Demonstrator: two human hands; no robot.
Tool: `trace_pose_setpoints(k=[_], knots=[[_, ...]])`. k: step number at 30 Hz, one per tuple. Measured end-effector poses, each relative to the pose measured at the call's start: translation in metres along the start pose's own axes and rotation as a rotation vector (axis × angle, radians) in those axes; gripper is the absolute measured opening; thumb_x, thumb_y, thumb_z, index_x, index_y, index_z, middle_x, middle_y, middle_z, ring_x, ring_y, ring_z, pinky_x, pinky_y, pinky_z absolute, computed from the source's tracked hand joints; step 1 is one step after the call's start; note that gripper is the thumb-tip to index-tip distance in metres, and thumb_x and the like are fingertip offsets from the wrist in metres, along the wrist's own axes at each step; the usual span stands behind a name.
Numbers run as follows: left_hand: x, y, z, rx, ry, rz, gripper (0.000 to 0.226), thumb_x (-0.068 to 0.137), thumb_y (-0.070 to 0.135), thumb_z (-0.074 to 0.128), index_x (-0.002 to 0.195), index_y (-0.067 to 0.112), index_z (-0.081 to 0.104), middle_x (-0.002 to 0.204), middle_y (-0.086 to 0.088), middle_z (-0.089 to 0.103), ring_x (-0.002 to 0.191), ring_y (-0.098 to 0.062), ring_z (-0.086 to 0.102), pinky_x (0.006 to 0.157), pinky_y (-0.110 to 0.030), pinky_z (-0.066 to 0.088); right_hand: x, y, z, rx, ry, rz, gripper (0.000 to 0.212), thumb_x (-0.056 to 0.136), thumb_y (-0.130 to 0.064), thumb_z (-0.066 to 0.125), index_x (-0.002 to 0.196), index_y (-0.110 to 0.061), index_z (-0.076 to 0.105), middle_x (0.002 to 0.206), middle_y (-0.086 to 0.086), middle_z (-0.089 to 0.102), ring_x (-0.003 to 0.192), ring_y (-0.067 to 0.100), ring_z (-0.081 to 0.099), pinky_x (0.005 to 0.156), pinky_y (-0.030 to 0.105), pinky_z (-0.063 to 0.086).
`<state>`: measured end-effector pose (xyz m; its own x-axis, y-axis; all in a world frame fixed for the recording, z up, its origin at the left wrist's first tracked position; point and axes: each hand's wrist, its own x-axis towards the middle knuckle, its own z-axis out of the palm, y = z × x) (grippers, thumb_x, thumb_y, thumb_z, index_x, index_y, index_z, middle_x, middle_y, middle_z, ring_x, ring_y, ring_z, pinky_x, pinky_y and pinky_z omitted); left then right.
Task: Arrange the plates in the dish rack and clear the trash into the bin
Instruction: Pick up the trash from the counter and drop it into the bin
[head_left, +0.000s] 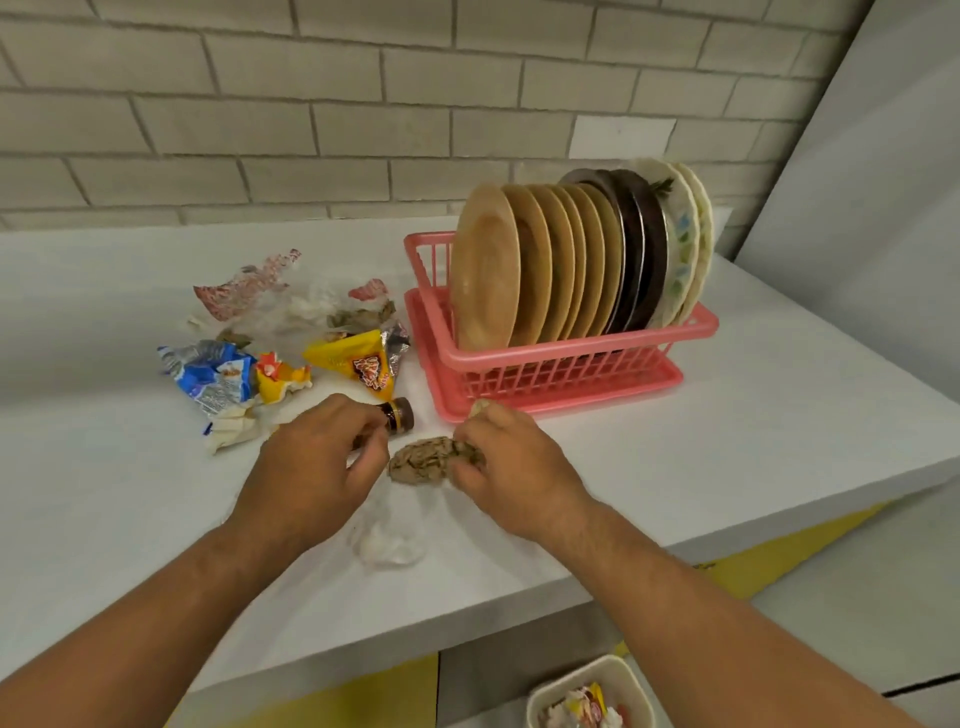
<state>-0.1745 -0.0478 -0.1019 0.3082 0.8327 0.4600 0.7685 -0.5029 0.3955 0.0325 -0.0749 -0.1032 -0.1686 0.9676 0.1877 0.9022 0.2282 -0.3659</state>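
Observation:
Several plates (524, 270), tan, dark and patterned white, stand upright in a pink dish rack (571, 358) on the white counter (779, 415). Just in front of the rack, my right hand (511, 467) is closed on a brownish crumpled wad of trash (421, 460). My left hand (317, 462) grips a small brown bottle (399, 414) lying on the counter. Left of the rack lie a yellow snack wrapper (363, 358), a blue wrapper (213, 374) and a clear plastic bag with red print (254, 291). A beige bin (589, 693) with trash inside sits on the floor below.
A crumpled clear plastic piece (387, 540) lies on the counter between my forearms. A tiled wall stands behind the counter. The counter's front edge runs diagonally to the right, with yellow and grey floor beneath it.

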Motion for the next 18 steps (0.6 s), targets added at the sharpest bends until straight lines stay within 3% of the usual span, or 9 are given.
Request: trace_pose_setpoints(k=[4,7,10,14,17,18], knots=[[0.006,-0.035,-0.012,-0.034,0.008,0.033,0.023,0.086,0.036,0.047,0.094,0.022,0.064,0.083,0.008,0.056,0.071,-0.008,0.045,0.057,-0.022,0.035,0.030,-0.024,0.029,-0.348,-0.123,-0.067,0.040,0.094,-0.038,0.049,0.129,-0.019,0.052,0.124,0.002,0.053,0.113,0.028,0.044,0.091,0.041,0.038],[0.004,-0.054,-0.015,-0.079,-0.021,0.059,0.034,0.085,0.044,0.040,0.097,0.023,0.064,0.086,0.009,0.058,0.074,-0.008,0.047,0.061,-0.024,0.038,0.031,-0.029,0.047,-0.499,-0.190,-0.066,0.030,0.097,-0.015,0.043,0.124,-0.016,0.055,0.114,0.004,0.059,0.109,0.031,0.047,0.085,0.041,0.037],[0.006,-0.064,-0.016,-0.133,-0.017,0.065,0.034,0.085,0.042,0.040,0.099,0.022,0.064,0.086,0.008,0.059,0.076,-0.012,0.052,0.063,-0.029,0.045,0.025,-0.021,0.051,-0.348,-0.083,-0.043,0.036,0.092,-0.007,0.047,0.125,-0.019,0.055,0.110,0.004,0.057,0.107,0.030,0.048,0.088,0.041,0.039],[0.017,-0.064,-0.009,-0.183,-0.026,0.138,0.031,0.089,0.036,0.039,0.102,0.022,0.063,0.088,0.010,0.057,0.078,-0.006,0.046,0.066,-0.023,0.037,0.023,-0.022,0.022,0.209,0.147,0.173,0.038,0.090,-0.002,0.046,0.118,-0.023,0.062,0.100,0.000,0.050,0.088,0.011,0.050,0.074,0.031,0.047],[0.024,-0.059,-0.003,-0.222,-0.043,0.205,0.026,0.091,0.031,0.040,0.103,0.023,0.062,0.091,0.010,0.058,0.083,-0.008,0.050,0.069,-0.021,0.035,0.024,-0.016,-0.012,0.228,0.278,0.354,0.031,0.091,-0.006,0.041,0.098,-0.017,0.069,0.095,0.005,0.055,0.088,0.012,0.050,0.080,0.028,0.045],[0.026,-0.057,-0.001,-0.233,-0.039,0.222,0.025,0.091,0.030,0.041,0.102,0.023,0.062,0.090,0.010,0.057,0.084,-0.010,0.052,0.069,-0.020,0.034,0.023,-0.012,-0.020,0.240,0.310,0.405,0.028,0.090,-0.008,0.042,0.090,-0.014,0.069,0.093,0.005,0.055,0.089,0.017,0.052,0.083,0.033,0.047]])
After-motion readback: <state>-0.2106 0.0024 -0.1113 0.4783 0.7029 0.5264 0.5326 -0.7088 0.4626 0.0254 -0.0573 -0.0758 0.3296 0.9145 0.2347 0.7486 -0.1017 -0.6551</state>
